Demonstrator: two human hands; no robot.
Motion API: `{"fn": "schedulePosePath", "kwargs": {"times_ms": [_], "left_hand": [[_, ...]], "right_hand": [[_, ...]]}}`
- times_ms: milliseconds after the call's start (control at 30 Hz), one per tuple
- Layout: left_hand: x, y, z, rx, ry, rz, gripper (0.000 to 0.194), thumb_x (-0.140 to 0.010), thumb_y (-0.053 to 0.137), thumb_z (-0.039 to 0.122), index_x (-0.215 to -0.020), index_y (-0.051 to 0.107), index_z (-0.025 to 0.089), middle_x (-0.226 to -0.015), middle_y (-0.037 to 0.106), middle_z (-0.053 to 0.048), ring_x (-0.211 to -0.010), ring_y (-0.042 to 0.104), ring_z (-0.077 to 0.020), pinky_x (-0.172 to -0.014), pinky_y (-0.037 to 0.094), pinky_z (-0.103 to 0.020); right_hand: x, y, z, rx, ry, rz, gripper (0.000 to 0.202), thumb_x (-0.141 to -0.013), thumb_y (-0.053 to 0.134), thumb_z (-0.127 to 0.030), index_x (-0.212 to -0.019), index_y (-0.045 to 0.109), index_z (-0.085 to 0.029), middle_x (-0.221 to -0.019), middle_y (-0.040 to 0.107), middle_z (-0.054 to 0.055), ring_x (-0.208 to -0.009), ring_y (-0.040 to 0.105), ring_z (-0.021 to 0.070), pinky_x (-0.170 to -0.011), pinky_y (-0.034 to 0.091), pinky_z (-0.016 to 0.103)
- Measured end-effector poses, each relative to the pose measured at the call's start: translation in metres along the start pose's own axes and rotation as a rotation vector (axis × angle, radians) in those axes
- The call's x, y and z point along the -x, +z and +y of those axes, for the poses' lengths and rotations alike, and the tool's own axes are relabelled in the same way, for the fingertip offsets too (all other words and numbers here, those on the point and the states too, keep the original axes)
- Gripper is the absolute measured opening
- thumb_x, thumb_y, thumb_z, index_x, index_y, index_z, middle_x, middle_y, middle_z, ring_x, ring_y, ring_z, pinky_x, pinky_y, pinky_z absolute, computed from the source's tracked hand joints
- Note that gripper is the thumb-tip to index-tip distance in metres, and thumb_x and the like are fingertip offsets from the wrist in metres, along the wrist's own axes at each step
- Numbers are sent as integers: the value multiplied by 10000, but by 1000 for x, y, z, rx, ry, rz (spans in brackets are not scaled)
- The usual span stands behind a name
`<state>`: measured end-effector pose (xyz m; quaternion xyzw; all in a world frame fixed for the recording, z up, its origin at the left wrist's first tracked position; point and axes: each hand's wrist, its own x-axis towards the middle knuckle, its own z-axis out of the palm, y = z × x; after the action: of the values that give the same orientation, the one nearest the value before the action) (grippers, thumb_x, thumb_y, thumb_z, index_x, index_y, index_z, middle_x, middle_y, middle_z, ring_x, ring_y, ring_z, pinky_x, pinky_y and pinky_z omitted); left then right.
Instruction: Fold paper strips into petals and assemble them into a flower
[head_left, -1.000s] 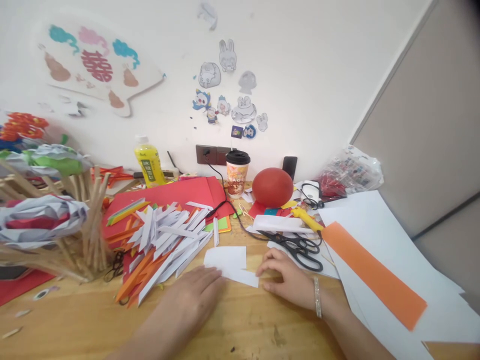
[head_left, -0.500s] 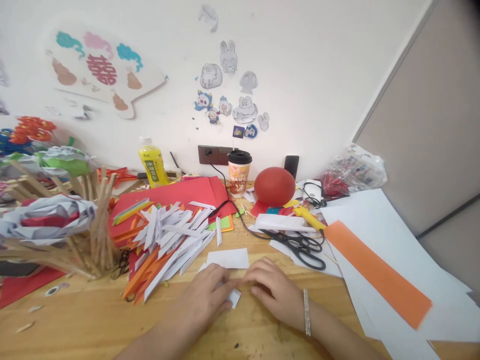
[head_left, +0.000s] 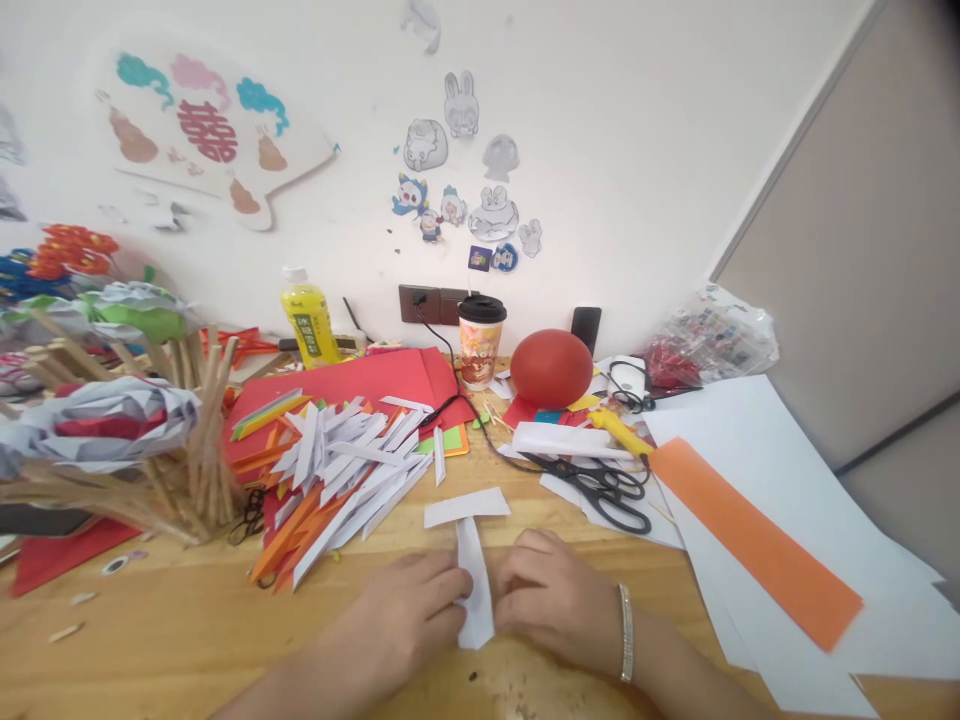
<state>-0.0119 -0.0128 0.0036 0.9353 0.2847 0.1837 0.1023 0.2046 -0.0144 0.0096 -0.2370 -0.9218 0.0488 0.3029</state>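
Observation:
My left hand and my right hand press from both sides on a narrow folded white paper strip that lies lengthwise on the wooden table. Fingers of both hands pinch its edges. Just beyond it lies a second white paper piece, flat and crosswise. A pile of folded white and orange paper strips spreads to the left of my left hand. A silver bracelet sits on my right wrist.
Black scissors lie right of the strip, by a yellow glue gun. Large white sheets with an orange strip cover the right. Red paper, a cup, a red ball, a yellow bottle and wooden sticks stand behind.
The white paper has been folded from a wider piece into a narrow strip. Both hands drew nearer to me and closed in on it from either side.

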Motion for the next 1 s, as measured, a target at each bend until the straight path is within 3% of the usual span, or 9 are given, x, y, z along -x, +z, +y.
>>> {"fn": "schedulePosePath", "kwargs": {"times_ms": [167, 267, 367, 567, 833, 1000], "left_hand": [[-4, -11, 0, -17, 47, -64, 243, -947, 354, 217, -830, 567, 203, -799, 585, 22, -736, 511, -131, -656, 364, -229], [-3, -10, -2, -74, 131, -21, 295, -963, 308, 238, -850, 579, 205, -806, 594, 7, -741, 508, -143, -671, 372, -240], [-1, -5, -5, -112, 187, 22, 315, -964, 291, 223, -846, 582, 202, -809, 594, -9, -751, 507, -154, -696, 379, -250], [-1, -12, -4, 31, 115, -1, 260, -947, 347, 225, -904, 602, 205, -850, 604, -20, -801, 527, -152, -751, 408, -257], [-3, -11, -12, 323, 156, -66, 161, -858, 521, 201, -836, 667, 267, -901, 630, -20, -918, 555, -153, -842, 419, -298], [-5, -7, -11, 415, 98, -48, 129, -838, 561, 215, -794, 674, 260, -879, 638, -18, -904, 562, -152, -839, 421, -300]], "right_hand": [[0, 5, 1, 32, 27, -97, 145, -879, 462, -179, -817, 591, -197, -849, 616, 12, -771, 460, 144, -710, 388, 269], [0, 7, 1, 29, 45, -95, 108, -863, 509, -218, -928, 595, -214, -899, 612, 17, -789, 458, 150, -731, 391, 276], [1, 9, 0, 35, 42, -73, 104, -869, 519, -233, -913, 610, -256, -904, 608, -1, -800, 457, 144, -744, 380, 272], [4, 7, 3, 44, 43, -98, 128, -861, 539, -247, -768, 622, -217, -876, 586, 7, -808, 446, 142, -740, 372, 270], [2, 3, 15, -164, 118, -304, 91, -744, 689, -323, -802, 708, -256, -946, 543, 15, -822, 456, 134, -772, 409, 255], [2, 5, 18, -281, 200, -272, 118, -667, 755, -289, -765, 719, -234, -942, 566, 3, -813, 481, 124, -794, 417, 261]]}}
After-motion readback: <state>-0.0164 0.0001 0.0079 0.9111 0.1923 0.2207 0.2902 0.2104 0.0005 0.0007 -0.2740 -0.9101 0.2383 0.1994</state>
